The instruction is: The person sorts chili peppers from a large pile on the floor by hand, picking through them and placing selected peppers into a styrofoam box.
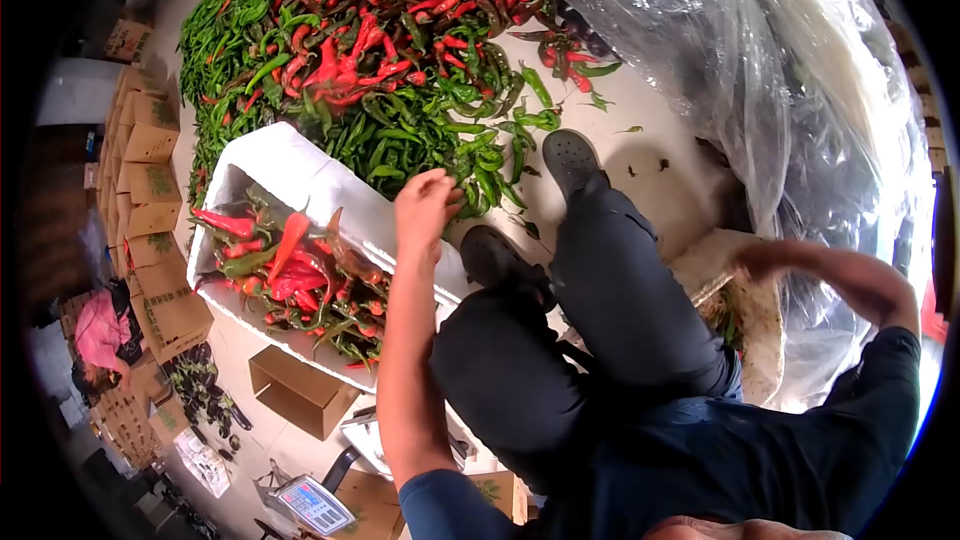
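Note:
My left hand (428, 202) is over the inner edge of a white foam box (335, 185), near the green peppers of a large pile (400, 135). Its fingers are curled; whatever they hold, if anything, is hidden. Red and dark peppers (295, 265) fill much of the foam box. On my other side, my right hand (765, 260) is blurred beside the rim of a second, stained box (762, 340), which has some peppers (725, 315) low inside. Red peppers (350, 65) lie on top of the green ones in the pile.
Clear plastic sheeting (800, 90) hangs down the right side. My shoes (570, 162) are close to the pile's edge. Cardboard boxes (165, 310), an empty carton (300, 390) and a digital scale (315, 505) are at the left. A person in pink (100, 330) is farther off.

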A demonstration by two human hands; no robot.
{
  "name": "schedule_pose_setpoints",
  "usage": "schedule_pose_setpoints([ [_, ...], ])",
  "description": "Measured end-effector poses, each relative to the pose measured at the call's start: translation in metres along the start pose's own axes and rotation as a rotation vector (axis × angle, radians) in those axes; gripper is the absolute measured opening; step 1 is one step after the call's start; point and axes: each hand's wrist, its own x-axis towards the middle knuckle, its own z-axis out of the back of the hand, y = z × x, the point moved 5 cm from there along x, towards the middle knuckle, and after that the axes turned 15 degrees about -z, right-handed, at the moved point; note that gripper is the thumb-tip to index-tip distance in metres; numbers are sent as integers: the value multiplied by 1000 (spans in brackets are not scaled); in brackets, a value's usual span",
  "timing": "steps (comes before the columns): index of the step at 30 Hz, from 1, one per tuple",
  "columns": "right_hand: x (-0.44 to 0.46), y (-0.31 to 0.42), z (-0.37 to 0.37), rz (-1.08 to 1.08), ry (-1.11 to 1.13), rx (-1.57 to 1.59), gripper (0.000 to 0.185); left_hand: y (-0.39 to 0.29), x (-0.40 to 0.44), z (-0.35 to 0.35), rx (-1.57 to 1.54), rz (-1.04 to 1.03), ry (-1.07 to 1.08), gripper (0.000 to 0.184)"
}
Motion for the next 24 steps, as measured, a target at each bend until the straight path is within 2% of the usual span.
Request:
schedule_pose_setpoints([
  [1, -10, -2, -39, 151, 50, -202, 45, 14, 10, -6, 19, 18, 6, 32],
  [2, -13, 0, -65, 113, 209, -281, 44, 38, 21, -10, 62, 41, 51, 33],
  [3, -14, -3, -74, 71, 367, -367, 44, 66, 32, -16, 163, 51, 137, 25],
  [5, -3, 38, 2, 6, 194, -280, 39, 95, 39, -37, 441, -165, 316, 28],
  [6, -6, 69, 69, 13, -48, -93, 33, 115, 40, -46, 528, -152, 434, 35],
  [7, 9, 86, 118, -20, -166, -83, 27, 141, 48, -55, 662, -162, 552, 43],
  [8, 23, 103, 168, -54, -282, -68, 23, 143, 43, -63, 638, -51, 559, 44],
  [9, 72, 88, 194, 43, -382, 132, 21, 145, 45, -70, 633, -115, 573, 45],
  [10, 118, 75, 221, 163, -471, 313, 18, 149, 43, -72, 544, -67, 503, 43],
  [11, 113, 115, 275, 324, -578, 170, 16, 149, 45, -73, 455, -33, 436, 42],
  [13, 131, 170, 335, 296, -802, 35, 13, 138, 42, -70, 186, 69, 269, 40],
  [15, 153, 210, 367, 368, -969, -84, 12, 117, 38, -61, 59, 60, 150, 34],
  [18, 229, 231, 395, 215, -942, -426, 14, 116, 34, -47, -3, 20, 42, 28],
  [21, 296, 228, 410, 265, -1096, -526, 16, 112, 24, -42, -49, 67, 3, 29],
  [22, 305, 231, 413, 200, -991, -580, 19, 112, 22, -43, -82, 97, 31, 30],
  [24, 315, 236, 412, 192, -1080, -569, 21, 113, 26, -43, -49, 114, 55, 31],
])
